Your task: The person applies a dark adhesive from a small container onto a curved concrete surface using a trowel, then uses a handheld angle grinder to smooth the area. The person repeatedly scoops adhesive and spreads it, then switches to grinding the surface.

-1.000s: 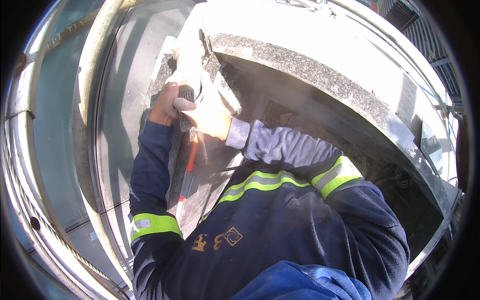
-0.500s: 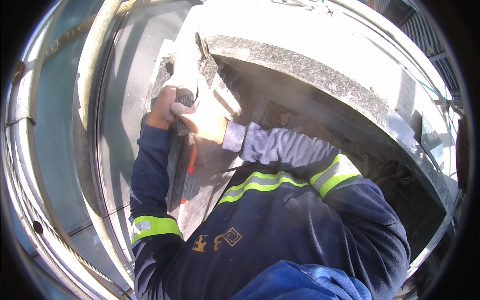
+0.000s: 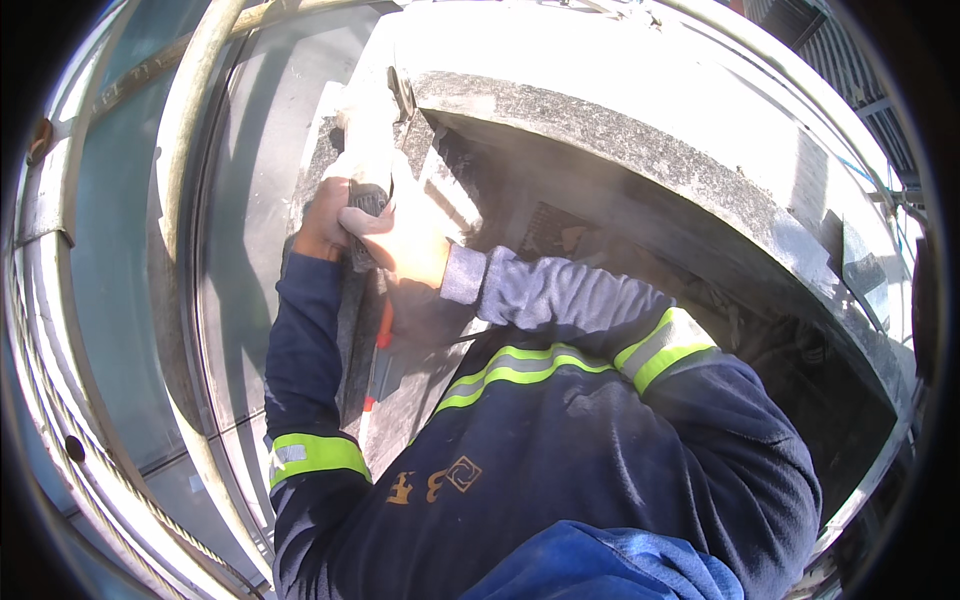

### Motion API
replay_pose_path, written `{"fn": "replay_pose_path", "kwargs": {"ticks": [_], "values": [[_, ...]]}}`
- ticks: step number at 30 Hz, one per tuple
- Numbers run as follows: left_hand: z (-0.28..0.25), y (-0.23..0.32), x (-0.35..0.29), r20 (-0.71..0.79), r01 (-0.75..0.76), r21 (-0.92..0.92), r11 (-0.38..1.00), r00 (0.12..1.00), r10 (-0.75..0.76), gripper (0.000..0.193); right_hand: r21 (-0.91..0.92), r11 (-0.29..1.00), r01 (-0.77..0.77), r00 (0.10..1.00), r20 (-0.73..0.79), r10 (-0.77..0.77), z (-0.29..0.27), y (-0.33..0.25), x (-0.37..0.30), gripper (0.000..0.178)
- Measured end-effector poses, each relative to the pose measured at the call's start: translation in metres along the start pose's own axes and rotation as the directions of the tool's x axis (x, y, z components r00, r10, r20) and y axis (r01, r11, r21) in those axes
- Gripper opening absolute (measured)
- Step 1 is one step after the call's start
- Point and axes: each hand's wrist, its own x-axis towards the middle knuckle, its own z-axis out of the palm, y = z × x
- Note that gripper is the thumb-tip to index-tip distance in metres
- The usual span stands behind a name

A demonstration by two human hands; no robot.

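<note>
Both my hands are wrapped round a dust-coated angle grinder (image 3: pixel 367 200), whose vented rear end shows between them. My left hand (image 3: pixel 324 218) grips it on the left side. From the right, my right hand (image 3: pixel 408 238) closes over it, thumb pointing left. The grinder's front end is washed out by glare, so its disc cannot be made out. It lies over a speckled grey stone ledge (image 3: pixel 323 150). Below my hands is a thin tool with orange parts (image 3: pixel 384 326), partly hidden by my sleeve.
A curved stone edge (image 3: pixel 600 135) arches over a dark, dusty recess (image 3: pixel 800 385) to my right. Round scaffold poles (image 3: pixel 178 200) and a wire rope (image 3: pixel 120 490) run along the left, before glass panels (image 3: pixel 110 260). Dust hangs over the recess.
My hands and the grinder have shifted very slightly; the grip on it is the same. The left forearm has moved a little to the right.
</note>
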Motion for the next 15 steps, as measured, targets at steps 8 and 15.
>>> {"fn": "replay_pose_path", "kwargs": {"ticks": [8,15], "values": [[-0.003,-0.001,0.002,-0.062,0.048,0.003,0.999,0.997,-0.048,0.030,-0.107,0.994,-0.002,0.975,0.221,0.025,-0.013,-0.001,0.006,0.052],[-0.049,-0.041,0.007,-0.113,0.086,0.237,0.968,0.992,-0.061,0.026,-0.081,0.989,-0.121,0.989,0.076,0.127,-0.011,-0.030,-0.005,0.033]]}}
